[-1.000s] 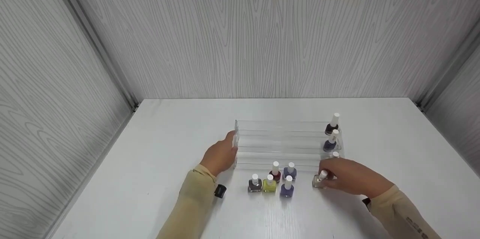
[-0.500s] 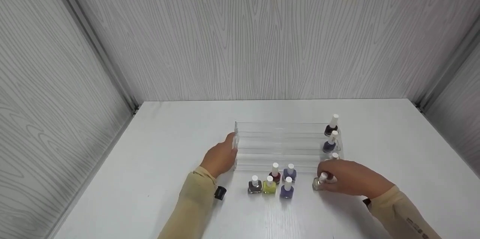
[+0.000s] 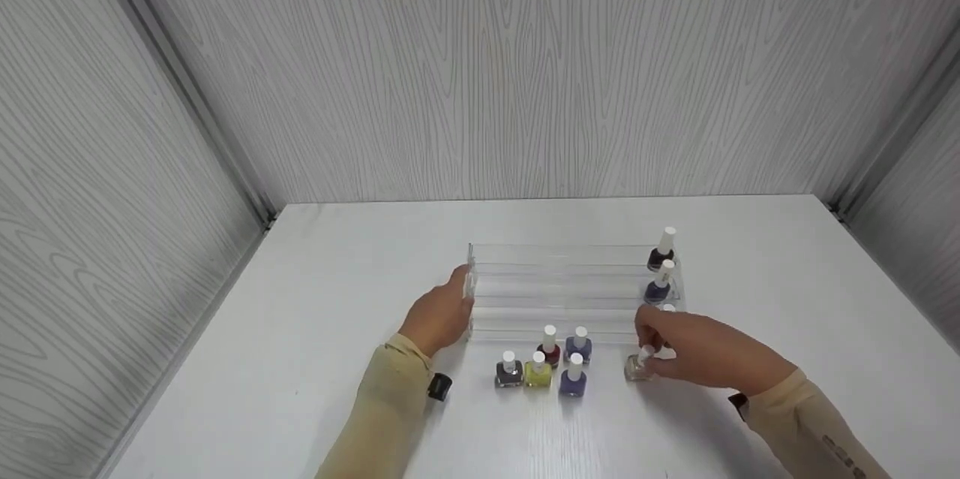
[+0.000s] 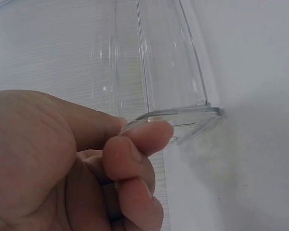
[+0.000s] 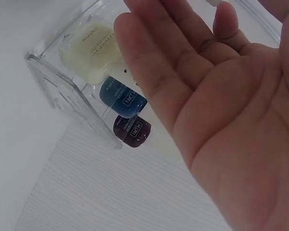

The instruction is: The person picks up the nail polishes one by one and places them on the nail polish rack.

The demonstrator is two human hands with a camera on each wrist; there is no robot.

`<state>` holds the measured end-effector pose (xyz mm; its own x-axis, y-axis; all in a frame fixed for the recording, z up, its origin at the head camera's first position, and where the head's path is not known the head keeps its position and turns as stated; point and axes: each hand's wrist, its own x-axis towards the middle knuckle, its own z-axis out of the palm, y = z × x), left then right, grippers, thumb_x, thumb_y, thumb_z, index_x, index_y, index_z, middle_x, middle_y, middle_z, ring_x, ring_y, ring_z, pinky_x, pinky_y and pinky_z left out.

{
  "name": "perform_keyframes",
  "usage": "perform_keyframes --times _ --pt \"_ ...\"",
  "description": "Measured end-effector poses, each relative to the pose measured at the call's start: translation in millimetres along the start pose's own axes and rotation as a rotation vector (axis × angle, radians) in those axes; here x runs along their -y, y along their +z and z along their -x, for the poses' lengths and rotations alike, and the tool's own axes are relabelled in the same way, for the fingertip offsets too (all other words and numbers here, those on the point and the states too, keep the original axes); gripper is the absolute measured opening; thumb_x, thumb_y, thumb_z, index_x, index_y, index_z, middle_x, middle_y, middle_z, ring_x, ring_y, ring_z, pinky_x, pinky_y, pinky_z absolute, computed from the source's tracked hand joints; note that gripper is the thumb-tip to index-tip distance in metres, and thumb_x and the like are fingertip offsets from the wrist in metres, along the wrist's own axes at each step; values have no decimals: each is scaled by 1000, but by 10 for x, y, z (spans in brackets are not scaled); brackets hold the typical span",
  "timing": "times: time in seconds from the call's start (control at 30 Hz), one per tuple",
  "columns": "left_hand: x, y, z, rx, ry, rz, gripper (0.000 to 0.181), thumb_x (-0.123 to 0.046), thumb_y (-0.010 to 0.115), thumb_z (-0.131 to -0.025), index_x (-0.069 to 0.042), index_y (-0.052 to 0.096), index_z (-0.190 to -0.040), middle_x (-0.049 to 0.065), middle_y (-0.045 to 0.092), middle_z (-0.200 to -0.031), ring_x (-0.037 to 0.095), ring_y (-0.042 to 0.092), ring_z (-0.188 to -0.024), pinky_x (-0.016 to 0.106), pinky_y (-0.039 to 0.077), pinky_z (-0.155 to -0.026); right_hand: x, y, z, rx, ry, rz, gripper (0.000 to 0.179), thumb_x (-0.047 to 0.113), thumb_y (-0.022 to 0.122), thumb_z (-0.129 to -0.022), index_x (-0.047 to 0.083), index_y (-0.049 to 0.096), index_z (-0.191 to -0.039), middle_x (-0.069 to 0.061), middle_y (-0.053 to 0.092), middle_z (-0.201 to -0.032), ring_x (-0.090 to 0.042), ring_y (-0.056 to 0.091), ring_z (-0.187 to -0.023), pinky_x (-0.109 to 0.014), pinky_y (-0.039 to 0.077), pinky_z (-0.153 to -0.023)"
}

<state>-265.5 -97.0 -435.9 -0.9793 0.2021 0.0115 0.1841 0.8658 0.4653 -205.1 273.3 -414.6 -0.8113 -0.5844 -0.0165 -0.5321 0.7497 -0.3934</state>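
Note:
My left hand (image 3: pixel 439 311) grips the left end panel of a clear acrylic tiered rack (image 3: pixel 555 287). In the left wrist view, thumb and fingers (image 4: pixel 151 137) pinch that panel. My right hand (image 3: pixel 712 350) is at the rack's front right corner. Its thumb is beside the white cap of a clear nail polish bottle (image 3: pixel 637 369), which stands on the table; contact cannot be made out. In the right wrist view its fingers (image 5: pixel 149 57) are extended past a pale yellow nail polish bottle (image 5: pixel 89 53) in the rack. Behind that are a blue bottle (image 5: pixel 123 98) and a dark red one (image 5: pixel 132 131).
In front of the rack stand several nail polish bottles: grey (image 3: pixel 509 372), yellow (image 3: pixel 538 372), dark red (image 3: pixel 549 350) and two purple, one nearer (image 3: pixel 573 378) and one behind (image 3: pixel 578 346). White table (image 3: pixel 360 239) lies around them, with grey wood-grain panels (image 3: pixel 480 73) behind.
The right hand's index finger has lifted slightly away from the clear bottle's cap. That bottle stays in place. My left hand has kept its grip on the rack.

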Motion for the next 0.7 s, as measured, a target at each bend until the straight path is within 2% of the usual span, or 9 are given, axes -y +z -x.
perform_keyframes --times 0.17,0.47,0.7 --pt "-9 2 -9 -3 -3 1 56 -22 50 -109 -6 33 -160 23 69 -127 37 70 -111 53 53 -94 5 -10 -10 8 10 -3 27 15 78 -92 21 52 -95 14 59 -90 -12 60 -86 -33 50 -73" --pt "0 8 -8 -13 3 4 56 -21 50 -108 -5 34 -160 23 71 -122 37 71 -106 52 54 -92 -14 69 -44 0 2 -1 31 17 81 -89 20 50 -96 10 55 -84 -7 50 -74 -28 44 -65" --pt "22 32 -11 -25 30 -4 55 -19 52 -108 -3 35 -158 25 71 -121 40 70 -109 54 54 -93 -86 150 -64 12 -18 27 21 21 80 -90 19 60 -98 12 57 -86 -4 50 -76 -30 47 -68"
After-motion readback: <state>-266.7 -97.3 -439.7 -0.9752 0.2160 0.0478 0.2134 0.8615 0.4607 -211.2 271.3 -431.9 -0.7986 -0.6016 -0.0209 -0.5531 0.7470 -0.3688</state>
